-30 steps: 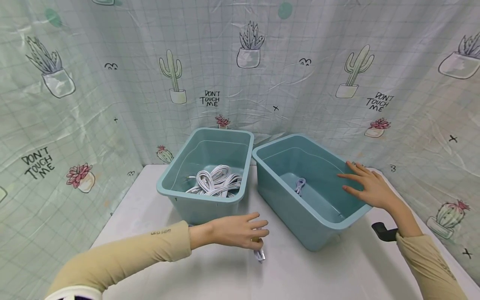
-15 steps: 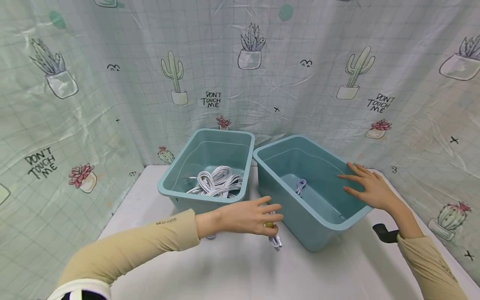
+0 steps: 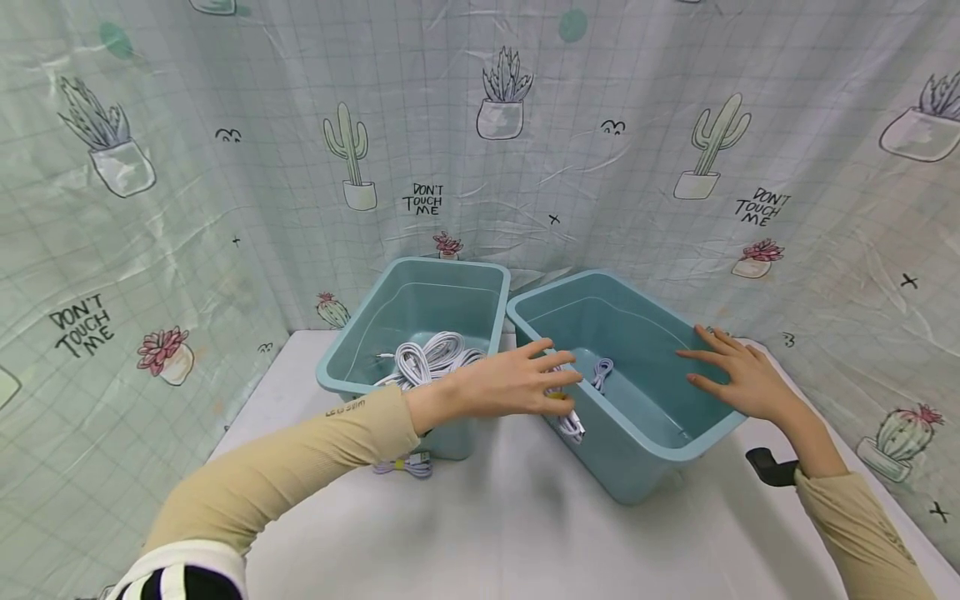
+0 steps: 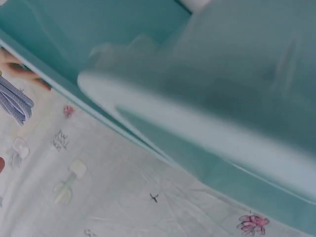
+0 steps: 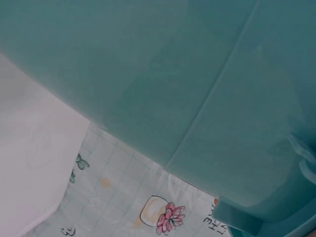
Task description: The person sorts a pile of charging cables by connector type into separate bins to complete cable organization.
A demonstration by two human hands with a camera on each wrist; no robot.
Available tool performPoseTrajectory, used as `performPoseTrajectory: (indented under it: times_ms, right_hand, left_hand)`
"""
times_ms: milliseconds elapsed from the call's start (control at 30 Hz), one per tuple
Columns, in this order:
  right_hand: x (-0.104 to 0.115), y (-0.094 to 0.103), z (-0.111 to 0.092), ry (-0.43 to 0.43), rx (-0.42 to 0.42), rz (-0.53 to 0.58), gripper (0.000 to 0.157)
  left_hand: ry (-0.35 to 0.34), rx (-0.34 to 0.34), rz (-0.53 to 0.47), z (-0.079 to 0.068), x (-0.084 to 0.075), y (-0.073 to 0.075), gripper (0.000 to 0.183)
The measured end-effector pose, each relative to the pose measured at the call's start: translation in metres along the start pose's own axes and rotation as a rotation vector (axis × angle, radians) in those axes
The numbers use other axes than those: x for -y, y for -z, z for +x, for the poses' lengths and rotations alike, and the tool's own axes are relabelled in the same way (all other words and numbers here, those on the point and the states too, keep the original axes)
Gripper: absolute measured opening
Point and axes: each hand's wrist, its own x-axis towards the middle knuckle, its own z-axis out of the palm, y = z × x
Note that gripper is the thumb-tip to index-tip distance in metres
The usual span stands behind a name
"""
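My left hand [image 3: 517,383] pinches a coiled, pale lavender USB cable [image 3: 572,427], whose metal plug points down. Hand and cable are at the near left side of the right teal bin [image 3: 630,475], with the fingertips overlapping its rim in the head view. The same cable [image 4: 17,103] shows at the left edge of the left wrist view. My right hand [image 3: 738,375] rests on the right rim of that bin, fingers spread over its inside. One coiled lavender cable [image 3: 602,373] lies on the bin's floor.
A second teal bin [image 3: 341,385] stands to the left, holding several white cables [image 3: 442,350]. Another lavender USB cable [image 3: 405,466] lies on the white table [image 3: 495,533] before it. A printed curtain [image 3: 420,92] hangs behind and at both sides.
My left hand has risen with the USB cable and moved right, from over the table to the right bin's side. The cable on the table has come into view. My right hand stays put.
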Motion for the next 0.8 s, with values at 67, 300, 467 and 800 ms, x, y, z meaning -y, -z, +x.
performPoseTrajectory:
  times_ms: [67, 300, 467, 800]
  right_hand:
    - [0.000, 0.000, 0.000, 0.002, 0.000, 0.001, 0.046]
    - [0.000, 0.000, 0.001, -0.001, 0.009, -0.006, 0.047]
    - [0.001, 0.000, 0.000, -0.002, 0.008, -0.009, 0.047]
    - [0.001, -0.001, 0.001, -0.008, 0.008, -0.014, 0.047]
  left_hand:
    - [0.011, 0.000, -0.001, 0.002, 0.004, 0.000, 0.030]
    - [0.057, -0.035, -0.028, 0.009, 0.019, -0.005, 0.023]
    - [0.085, -0.030, -0.048, 0.015, 0.028, -0.009, 0.022]
    - [0.130, -0.033, -0.029, 0.030, 0.044, -0.018, 0.019]
